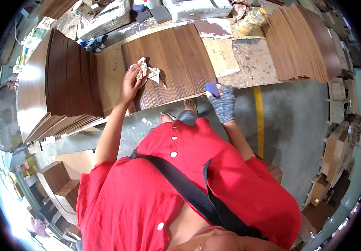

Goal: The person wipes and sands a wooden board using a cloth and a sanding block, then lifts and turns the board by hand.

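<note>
A brown wood-grain panel (176,58) lies flat on the workbench in front of me. My bare left hand (130,83) is closed on a crumpled, stained white cloth (149,74), which rests on the panel's left part. On my right hand (223,104) is a grey knit glove. Its fingers grip a small blue-purple sanding block (212,89) at the panel's near right corner. Whether the block touches the panel edge I cannot tell.
Stacked brown panels (69,75) stand at the left, and another panel stack (300,44) at the right. Along the back are a clear bottle with a yellow cap (251,21), a grey block (161,14) and white wrapped bundles (197,8). A yellow line (259,121) crosses the floor.
</note>
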Demonstrator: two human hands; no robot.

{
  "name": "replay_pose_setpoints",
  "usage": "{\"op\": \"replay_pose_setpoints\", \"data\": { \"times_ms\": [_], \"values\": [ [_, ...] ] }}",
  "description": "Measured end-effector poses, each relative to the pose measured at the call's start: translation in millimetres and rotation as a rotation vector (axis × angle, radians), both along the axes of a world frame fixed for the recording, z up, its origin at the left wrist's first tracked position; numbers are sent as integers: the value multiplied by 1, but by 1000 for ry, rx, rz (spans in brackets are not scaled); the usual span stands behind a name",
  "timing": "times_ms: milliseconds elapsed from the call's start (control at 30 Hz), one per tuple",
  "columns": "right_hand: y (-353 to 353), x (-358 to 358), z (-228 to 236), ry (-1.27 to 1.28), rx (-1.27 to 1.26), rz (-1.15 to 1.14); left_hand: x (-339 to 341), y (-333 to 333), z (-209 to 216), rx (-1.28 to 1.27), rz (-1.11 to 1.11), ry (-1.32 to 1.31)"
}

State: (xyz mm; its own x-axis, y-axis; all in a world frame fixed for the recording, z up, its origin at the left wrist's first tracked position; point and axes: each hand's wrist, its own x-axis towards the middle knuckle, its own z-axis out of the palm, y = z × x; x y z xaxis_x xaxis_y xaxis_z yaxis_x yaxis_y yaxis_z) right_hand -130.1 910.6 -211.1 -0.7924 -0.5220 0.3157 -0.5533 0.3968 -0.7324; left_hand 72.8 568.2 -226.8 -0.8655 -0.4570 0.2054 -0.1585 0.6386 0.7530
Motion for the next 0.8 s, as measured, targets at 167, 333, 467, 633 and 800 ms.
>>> {"op": "replay_pose_setpoints", "data": {
  "times_ms": [167, 333, 467, 633, 800],
  "values": [
    [33, -64, -8, -134, -68, -256, -3, 3, -2, -16, 83, -11],
    [23, -123, -27, -192, -144, -117, -54, 100, 13, 1278, 185, 176],
    [-65, -92, 7, -633, -292, 173, -85, 185, 39, -207, -253, -67],
    [-142, -81, -16, -1080, -135, 389, -46, 178, 47, -207, -190, -121],
    [-148, -85, -26, -963, -177, 494, 48, 160, 17, -275, 62, -234]
  ]
}}
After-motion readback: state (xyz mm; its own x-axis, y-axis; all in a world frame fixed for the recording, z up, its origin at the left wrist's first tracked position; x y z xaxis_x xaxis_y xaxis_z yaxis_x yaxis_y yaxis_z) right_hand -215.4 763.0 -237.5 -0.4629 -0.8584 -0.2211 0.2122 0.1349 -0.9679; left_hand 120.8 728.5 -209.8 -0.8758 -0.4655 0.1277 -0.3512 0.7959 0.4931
